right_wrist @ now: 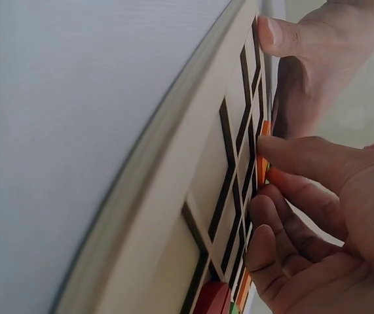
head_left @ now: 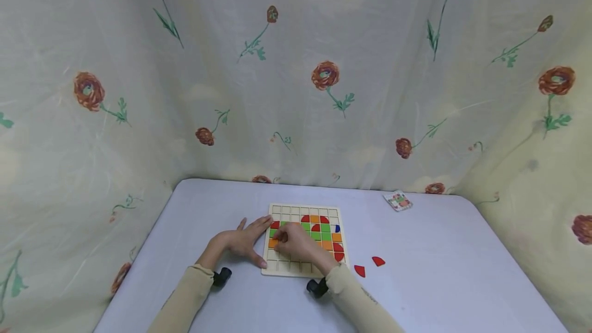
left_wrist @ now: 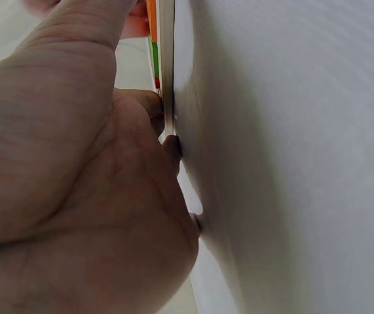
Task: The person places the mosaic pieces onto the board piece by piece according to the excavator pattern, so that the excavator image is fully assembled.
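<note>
Right hand (head_left: 296,243) over left part of grid board (head_left: 283,267), fingers curled, fingertip and thumb pinching orange tile (head_left: 273,243) in board cell. Left hand (head_left: 245,240) flat on bench (head_left: 462,281), fingers straight, pressed against board's left edge. Board near bench middle, partly filled with red, green, orange tiles. Two red quarter-round pieces (head_left: 368,266) loose just right of board. Small card (head_left: 398,201) at far right.

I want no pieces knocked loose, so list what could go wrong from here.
1. The right hand lies over filled cells of the wooden grid board; lifting it carelessly may dislodge neighbouring tiles.
2. The left hand only braces the board's edge; a hard push on the orange tile might slide it.
3. The right sleeve could sweep the two loose red pieces.
</note>
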Motion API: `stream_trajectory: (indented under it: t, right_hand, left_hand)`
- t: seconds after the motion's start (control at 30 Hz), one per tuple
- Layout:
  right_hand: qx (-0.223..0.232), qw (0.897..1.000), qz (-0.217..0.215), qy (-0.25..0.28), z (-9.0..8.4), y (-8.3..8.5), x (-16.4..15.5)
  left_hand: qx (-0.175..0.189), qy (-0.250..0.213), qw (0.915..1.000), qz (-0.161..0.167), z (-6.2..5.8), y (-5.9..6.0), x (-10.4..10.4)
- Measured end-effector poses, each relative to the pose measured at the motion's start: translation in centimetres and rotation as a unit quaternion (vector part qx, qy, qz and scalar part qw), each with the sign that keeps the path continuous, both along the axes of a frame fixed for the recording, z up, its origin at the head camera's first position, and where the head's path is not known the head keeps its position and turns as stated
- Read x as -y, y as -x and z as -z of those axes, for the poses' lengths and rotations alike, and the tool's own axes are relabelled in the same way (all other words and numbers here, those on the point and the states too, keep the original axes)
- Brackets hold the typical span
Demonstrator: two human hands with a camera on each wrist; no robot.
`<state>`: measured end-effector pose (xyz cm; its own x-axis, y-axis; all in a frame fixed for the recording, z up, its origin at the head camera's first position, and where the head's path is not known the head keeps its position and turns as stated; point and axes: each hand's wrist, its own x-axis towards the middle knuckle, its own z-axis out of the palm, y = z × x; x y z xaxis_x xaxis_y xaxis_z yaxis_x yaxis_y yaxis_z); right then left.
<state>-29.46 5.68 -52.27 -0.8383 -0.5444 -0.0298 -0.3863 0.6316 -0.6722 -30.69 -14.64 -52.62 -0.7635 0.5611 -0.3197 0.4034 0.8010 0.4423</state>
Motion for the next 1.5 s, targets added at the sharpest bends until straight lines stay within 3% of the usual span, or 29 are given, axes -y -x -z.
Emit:
stream_trajectory:
  t: [0.23,0.5,0.7,0.97,1.2,1.5]
  right_hand:
    - [-0.022,0.999,0.008,0.029,-0.8,-1.5,-2.2]
    - [0.006,0.999,0.042,0.021,-2.4,-4.2,-8.0]
    - [0.013,0.995,0.098,-0.016,-2.1,-5.4,-12.2]
    - [0.029,0.979,0.186,-0.079,-0.9,-6.9,-16.2]
    - [0.053,0.974,0.208,-0.075,0.1,-7.2,-17.7]
    - [0.051,0.973,0.216,-0.06,-0.4,-7.1,-17.7]
  left_hand:
    - [-0.001,0.003,1.0,-0.004,-0.1,-0.1,-0.2]
    - [-0.001,0.003,0.9998,-0.018,-0.1,-0.2,-0.3]
    - [0.0,0.0,0.9997,-0.025,0.0,-0.3,-0.3]
    - [-0.003,0.003,0.9996,-0.026,0.4,-0.2,-0.2]
    - [-0.006,0.005,0.9996,-0.028,0.5,-0.1,-0.2]
    - [-0.002,0.005,0.9996,-0.028,0.3,-0.2,-0.3]
